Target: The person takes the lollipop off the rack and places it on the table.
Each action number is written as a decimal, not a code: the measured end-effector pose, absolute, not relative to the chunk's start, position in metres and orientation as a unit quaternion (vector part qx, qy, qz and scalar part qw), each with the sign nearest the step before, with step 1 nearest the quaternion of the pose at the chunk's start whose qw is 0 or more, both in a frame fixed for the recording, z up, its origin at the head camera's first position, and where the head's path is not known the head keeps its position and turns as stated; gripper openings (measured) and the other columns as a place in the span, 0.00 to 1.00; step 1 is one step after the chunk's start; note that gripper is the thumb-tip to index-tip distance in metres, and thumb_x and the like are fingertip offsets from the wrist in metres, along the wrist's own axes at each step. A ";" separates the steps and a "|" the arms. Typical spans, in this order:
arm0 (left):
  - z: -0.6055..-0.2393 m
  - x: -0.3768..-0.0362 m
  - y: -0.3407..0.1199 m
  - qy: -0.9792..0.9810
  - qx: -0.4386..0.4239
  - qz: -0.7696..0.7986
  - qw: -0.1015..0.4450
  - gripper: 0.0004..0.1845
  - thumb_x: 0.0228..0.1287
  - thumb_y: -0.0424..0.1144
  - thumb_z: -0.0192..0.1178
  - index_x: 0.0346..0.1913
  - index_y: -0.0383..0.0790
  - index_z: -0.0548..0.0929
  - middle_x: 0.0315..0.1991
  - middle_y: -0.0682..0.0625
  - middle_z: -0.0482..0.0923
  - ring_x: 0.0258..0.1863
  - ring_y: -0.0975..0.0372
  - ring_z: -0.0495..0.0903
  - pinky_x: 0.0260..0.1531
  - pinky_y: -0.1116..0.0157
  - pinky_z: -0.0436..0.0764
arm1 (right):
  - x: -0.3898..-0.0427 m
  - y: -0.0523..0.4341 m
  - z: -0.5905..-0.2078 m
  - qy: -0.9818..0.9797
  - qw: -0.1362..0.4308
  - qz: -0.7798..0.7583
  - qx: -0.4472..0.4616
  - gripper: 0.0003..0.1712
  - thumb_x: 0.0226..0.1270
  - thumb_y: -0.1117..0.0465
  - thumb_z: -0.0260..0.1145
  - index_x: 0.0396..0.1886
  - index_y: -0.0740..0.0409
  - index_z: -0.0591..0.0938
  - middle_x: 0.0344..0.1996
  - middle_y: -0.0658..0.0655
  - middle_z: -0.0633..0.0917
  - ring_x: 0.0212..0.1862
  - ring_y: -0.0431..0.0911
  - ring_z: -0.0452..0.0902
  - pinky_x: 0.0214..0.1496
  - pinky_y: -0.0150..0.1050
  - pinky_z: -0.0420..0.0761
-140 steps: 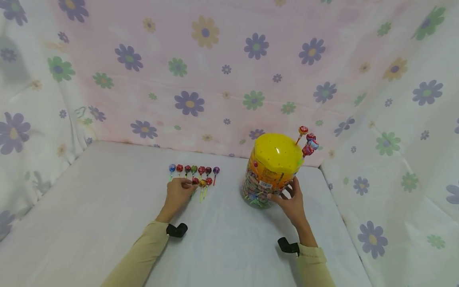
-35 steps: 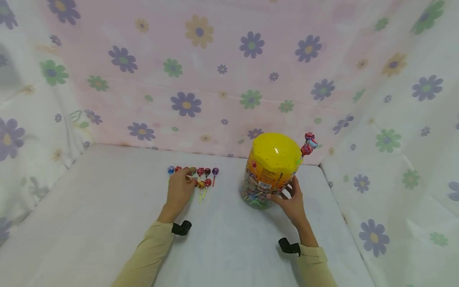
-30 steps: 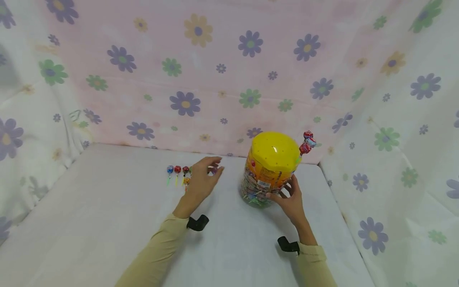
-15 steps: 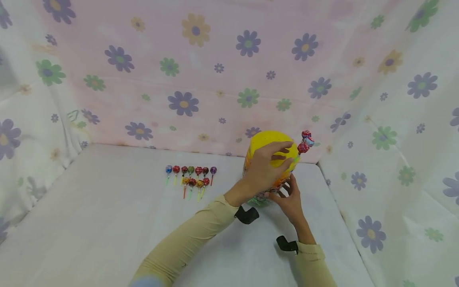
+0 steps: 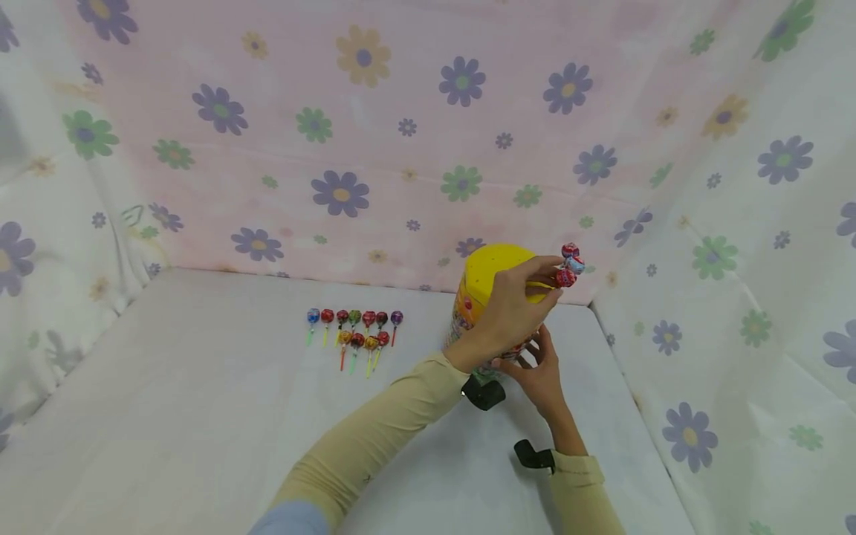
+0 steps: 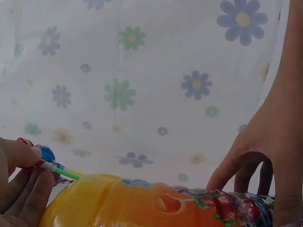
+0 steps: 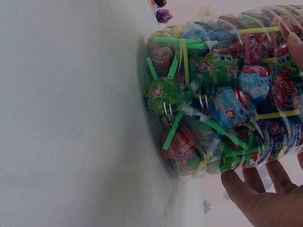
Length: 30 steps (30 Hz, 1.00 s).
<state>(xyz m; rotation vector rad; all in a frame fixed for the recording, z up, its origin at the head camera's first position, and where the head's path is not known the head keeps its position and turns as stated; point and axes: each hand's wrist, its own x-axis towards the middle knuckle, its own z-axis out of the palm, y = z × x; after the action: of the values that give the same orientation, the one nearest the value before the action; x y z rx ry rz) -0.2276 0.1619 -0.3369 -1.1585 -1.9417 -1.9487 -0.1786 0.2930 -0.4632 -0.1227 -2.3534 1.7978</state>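
A clear lollipop jar (image 5: 481, 327) with a yellow lid (image 5: 491, 271) stands on the white table. Three lollipops (image 5: 571, 263) stick up from the lid's right edge. My left hand (image 5: 553, 279) reaches across the lid, and in the left wrist view its thumb and fingers pinch a lollipop's green stick (image 6: 60, 171). My right hand (image 5: 531, 362) grips the jar's lower right side, fingers (image 7: 258, 196) spread against the plastic wall (image 7: 222, 94). Two rows of lollipops (image 5: 353, 328) lie on the table to the left of the jar.
Flowered cloth walls (image 5: 401, 134) close in the table (image 5: 167, 416) at the back, left and right. The jar stands near the back right corner. Black wrist cameras (image 5: 483, 394) sit on both beige sleeves.
My left hand left the rows on the table and swung right over the lid to the upright lollipops. One lollipop went from the lid into the near row. The right hand stayed put.
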 end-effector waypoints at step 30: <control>-0.440 -0.230 -0.026 -0.671 -0.135 -0.718 0.128 0.19 0.68 0.30 0.66 0.61 0.31 0.81 0.45 0.31 0.85 0.35 0.68 0.85 0.35 0.73 0.86 | -0.176 0.290 -0.462 -0.795 0.092 0.597 -0.044 0.57 0.59 0.64 0.78 0.81 0.50 0.53 0.73 0.64 0.64 0.75 0.64 0.60 0.75 0.62 0.64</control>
<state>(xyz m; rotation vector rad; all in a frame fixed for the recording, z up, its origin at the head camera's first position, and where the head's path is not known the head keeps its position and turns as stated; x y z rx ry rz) -0.2298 -0.0258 -0.4400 -0.3936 -1.9508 -2.0895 -0.1755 0.2900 -0.4616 -0.1295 -2.3622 1.7743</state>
